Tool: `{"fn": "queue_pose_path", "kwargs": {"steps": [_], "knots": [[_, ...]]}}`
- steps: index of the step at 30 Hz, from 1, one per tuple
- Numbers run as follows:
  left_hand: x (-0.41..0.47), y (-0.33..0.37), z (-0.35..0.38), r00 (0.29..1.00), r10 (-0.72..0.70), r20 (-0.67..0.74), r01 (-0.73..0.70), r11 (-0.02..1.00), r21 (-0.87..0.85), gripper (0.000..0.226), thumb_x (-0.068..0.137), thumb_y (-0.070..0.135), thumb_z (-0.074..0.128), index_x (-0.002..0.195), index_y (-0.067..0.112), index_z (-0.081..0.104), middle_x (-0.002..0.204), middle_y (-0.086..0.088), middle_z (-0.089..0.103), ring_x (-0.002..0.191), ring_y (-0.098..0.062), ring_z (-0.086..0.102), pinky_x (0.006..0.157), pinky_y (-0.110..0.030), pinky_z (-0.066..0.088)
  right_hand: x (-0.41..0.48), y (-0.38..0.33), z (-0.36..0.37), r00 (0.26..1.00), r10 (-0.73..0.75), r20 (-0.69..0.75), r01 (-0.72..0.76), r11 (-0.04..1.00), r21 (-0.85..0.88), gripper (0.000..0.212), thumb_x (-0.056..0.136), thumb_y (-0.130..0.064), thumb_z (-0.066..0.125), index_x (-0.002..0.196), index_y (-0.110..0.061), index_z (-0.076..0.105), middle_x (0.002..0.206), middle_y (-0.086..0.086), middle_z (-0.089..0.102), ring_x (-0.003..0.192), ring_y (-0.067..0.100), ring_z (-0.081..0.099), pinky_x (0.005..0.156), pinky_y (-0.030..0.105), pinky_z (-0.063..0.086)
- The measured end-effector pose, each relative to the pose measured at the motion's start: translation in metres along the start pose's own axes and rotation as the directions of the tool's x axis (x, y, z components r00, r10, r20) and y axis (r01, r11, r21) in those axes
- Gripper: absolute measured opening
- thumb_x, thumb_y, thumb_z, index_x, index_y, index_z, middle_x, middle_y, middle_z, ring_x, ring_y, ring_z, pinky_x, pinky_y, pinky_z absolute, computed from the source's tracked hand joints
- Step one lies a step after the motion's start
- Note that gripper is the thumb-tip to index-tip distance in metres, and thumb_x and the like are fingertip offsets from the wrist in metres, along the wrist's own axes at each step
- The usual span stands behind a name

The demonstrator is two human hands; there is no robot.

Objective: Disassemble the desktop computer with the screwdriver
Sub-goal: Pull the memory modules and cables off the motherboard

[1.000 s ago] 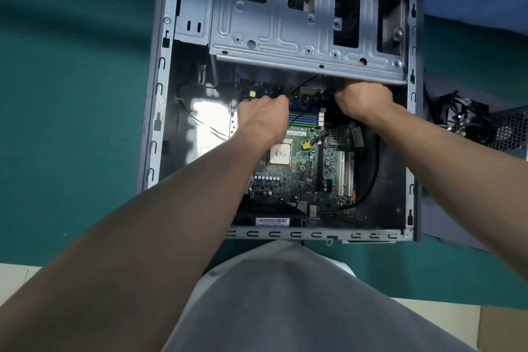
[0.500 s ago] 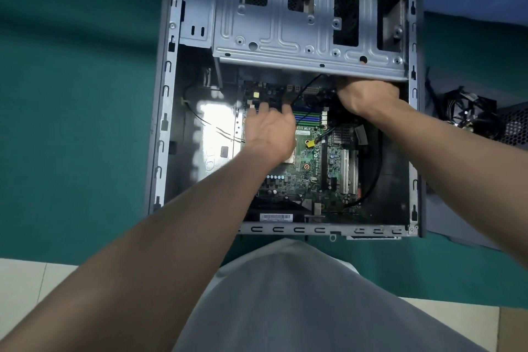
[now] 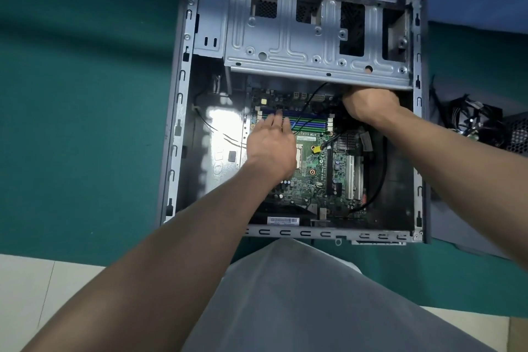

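Observation:
The desktop case (image 3: 183, 111) lies open on its side. Its green motherboard (image 3: 314, 180) is exposed below the metal drive cage (image 3: 285, 37). My left hand (image 3: 271, 148) hovers over the board with fingers straight, and the fingertips reach the blue and green memory slots (image 3: 311, 123). My right hand (image 3: 368, 108) reaches under the cage's lower edge at the board's upper right. Its fingers are hidden, so I cannot tell what it holds. No screwdriver is clearly in view.
A black cable (image 3: 380, 180) loops along the board's right side, and a short black lead with a yellow end (image 3: 317, 148) lies mid-board. Removed parts and tangled wires (image 3: 480, 123) sit right of the case on the green mat (image 3: 85, 123).
My left hand was curled near the board's upper edge; it has opened and drawn back down-left over the memory slots. My right hand has stayed under the cage.

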State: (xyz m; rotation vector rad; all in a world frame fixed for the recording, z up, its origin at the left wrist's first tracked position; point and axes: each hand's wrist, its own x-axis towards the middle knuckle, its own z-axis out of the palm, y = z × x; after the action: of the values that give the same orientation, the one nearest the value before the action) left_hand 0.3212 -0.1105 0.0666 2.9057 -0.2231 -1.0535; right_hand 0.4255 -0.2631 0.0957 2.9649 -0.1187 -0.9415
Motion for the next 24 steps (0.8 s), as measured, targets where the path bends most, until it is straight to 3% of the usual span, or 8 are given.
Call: {"fn": "queue_pose_path", "kwargs": {"steps": [2, 5, 8, 12, 16, 18, 21, 24], "knots": [[0.001, -0.002, -0.007, 1.0, 0.013, -0.003, -0.013, 1.0, -0.008, 0.081, 0.093, 0.032, 0.052, 0.153, 0.009, 0.002, 0.161, -0.012, 0.0, 0.148, -0.025, 0.003, 0.12, -0.043, -0.002, -0.001, -0.002, -0.001, 0.998, -0.038, -0.043, 0.039, 0.999, 0.025, 0.038, 0.101, -0.026, 0.031, 0.127, -0.007, 0.051, 0.13, 0.02, 0.054, 0.118, 0.042, 0.05, 0.094, 0.049, 0.04], [0.003, -0.006, -0.016, 1.0, 0.019, 0.016, -0.018, 0.999, -0.029, 0.065, 0.098, 0.028, 0.04, 0.153, 0.013, 0.01, 0.161, -0.009, 0.004, 0.148, -0.023, 0.007, 0.119, -0.044, -0.003, -0.002, -0.002, -0.003, 0.996, -0.011, -0.093, 0.015, 0.999, 0.041, 0.05, 0.099, -0.048, 0.025, 0.134, -0.02, 0.047, 0.138, 0.012, 0.051, 0.123, 0.04, 0.049, 0.096, 0.05, 0.041], [0.004, -0.004, -0.02, 0.998, 0.007, 0.063, -0.005, 1.0, -0.021, 0.063, 0.098, 0.024, 0.036, 0.153, 0.013, 0.007, 0.161, -0.009, 0.002, 0.148, -0.023, 0.005, 0.119, -0.047, -0.003, -0.002, 0.0, -0.002, 0.998, -0.005, -0.063, 0.004, 1.0, -0.015, 0.04, 0.101, -0.033, 0.031, 0.128, -0.013, 0.052, 0.132, 0.015, 0.055, 0.118, 0.039, 0.051, 0.096, 0.047, 0.042], [0.004, -0.001, -0.022, 0.996, 0.003, 0.092, 0.0, 1.0, -0.025, 0.067, 0.097, 0.021, 0.04, 0.153, 0.011, 0.005, 0.161, -0.01, 0.0, 0.148, -0.025, 0.003, 0.119, -0.047, 0.0, -0.003, -0.001, 0.0, 0.986, -0.037, -0.16, 0.048, 0.997, 0.066, 0.029, 0.097, -0.026, 0.038, 0.119, -0.015, 0.053, 0.118, 0.014, 0.061, 0.092, 0.034, 0.055, 0.074, 0.04, 0.041], [0.006, -0.007, -0.024, 0.994, -0.006, 0.105, 0.011, 0.999, -0.048, 0.067, 0.097, 0.022, 0.041, 0.154, 0.013, 0.005, 0.161, -0.008, 0.003, 0.148, -0.023, 0.005, 0.118, -0.049, -0.001, -0.008, -0.003, -0.004, 0.991, 0.006, -0.137, -0.014, 0.998, -0.058, 0.04, 0.099, -0.039, 0.031, 0.127, -0.018, 0.051, 0.128, 0.014, 0.057, 0.11, 0.039, 0.056, 0.087, 0.047, 0.046], [0.006, -0.008, -0.024, 0.995, -0.002, 0.103, 0.008, 0.999, -0.054, 0.066, 0.098, 0.022, 0.04, 0.154, 0.013, 0.006, 0.161, -0.007, 0.004, 0.148, -0.022, 0.006, 0.119, -0.05, 0.0, -0.008, -0.002, -0.003, 0.994, 0.007, -0.106, -0.016, 0.996, -0.086, 0.034, 0.098, -0.029, 0.035, 0.117, -0.01, 0.055, 0.118, 0.018, 0.06, 0.097, 0.038, 0.058, 0.082, 0.044, 0.047], [0.005, -0.007, -0.023, 0.994, -0.004, 0.106, 0.01, 0.998, -0.054, 0.067, 0.099, 0.022, 0.04, 0.154, 0.013, 0.004, 0.161, -0.007, 0.002, 0.148, -0.022, 0.003, 0.119, -0.049, 0.0, -0.009, -0.001, -0.001, 0.998, 0.01, -0.07, -0.014, 0.998, -0.064, 0.025, 0.095, -0.022, 0.041, 0.082, -0.004, 0.053, 0.084, 0.013, 0.056, 0.065, 0.027, 0.045, 0.07, 0.036, 0.038], [0.004, -0.007, -0.021, 0.994, -0.006, 0.106, 0.012, 0.998, -0.058, 0.069, 0.098, 0.02, 0.041, 0.154, 0.014, 0.002, 0.161, -0.007, 0.0, 0.148, -0.021, 0.002, 0.119, -0.048, 0.0, -0.012, -0.002, -0.002, 0.995, 0.02, -0.095, -0.026, 0.998, -0.057, 0.032, 0.094, -0.022, 0.041, 0.065, -0.009, 0.046, 0.065, 0.005, 0.045, 0.056, 0.021, 0.039, 0.069, 0.034, 0.035]]}}
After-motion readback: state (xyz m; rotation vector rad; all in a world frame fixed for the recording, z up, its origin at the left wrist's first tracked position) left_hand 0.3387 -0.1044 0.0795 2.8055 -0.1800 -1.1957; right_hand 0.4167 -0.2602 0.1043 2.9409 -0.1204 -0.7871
